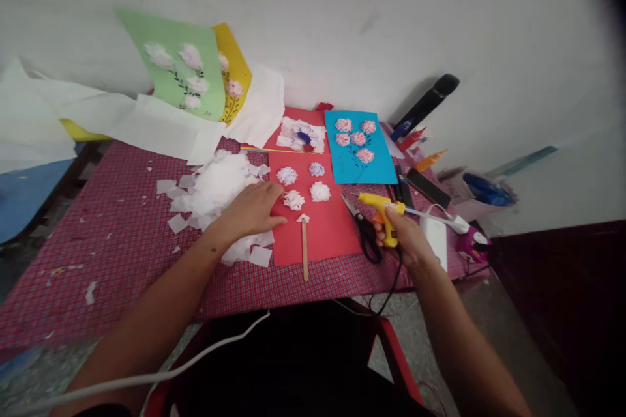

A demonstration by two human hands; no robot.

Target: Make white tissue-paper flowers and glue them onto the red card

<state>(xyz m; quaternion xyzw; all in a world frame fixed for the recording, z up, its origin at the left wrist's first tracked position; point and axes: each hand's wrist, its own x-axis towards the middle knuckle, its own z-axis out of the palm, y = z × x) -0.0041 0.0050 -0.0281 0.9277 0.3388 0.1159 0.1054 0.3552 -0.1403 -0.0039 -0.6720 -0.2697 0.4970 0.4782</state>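
Observation:
My right hand is wrapped round the grip of a yellow hot glue gun, its nozzle pointing left over the edge of a red sheet. Beside the gun lie black-handled scissors, partly under it. My left hand hovers at the red sheet's left edge, thumb and fingers apart, nothing visible between them. Close to its fingertips is a white paper flower. Another white flower and two purple-speckled ones sit nearby. A wooden stick with a paper scrap at its tip lies below.
White paper squares are heaped left of the red sheet. A blue card with pink flowers lies behind; a green card leans on the wall. A phone, white power bank and cables crowd the right side.

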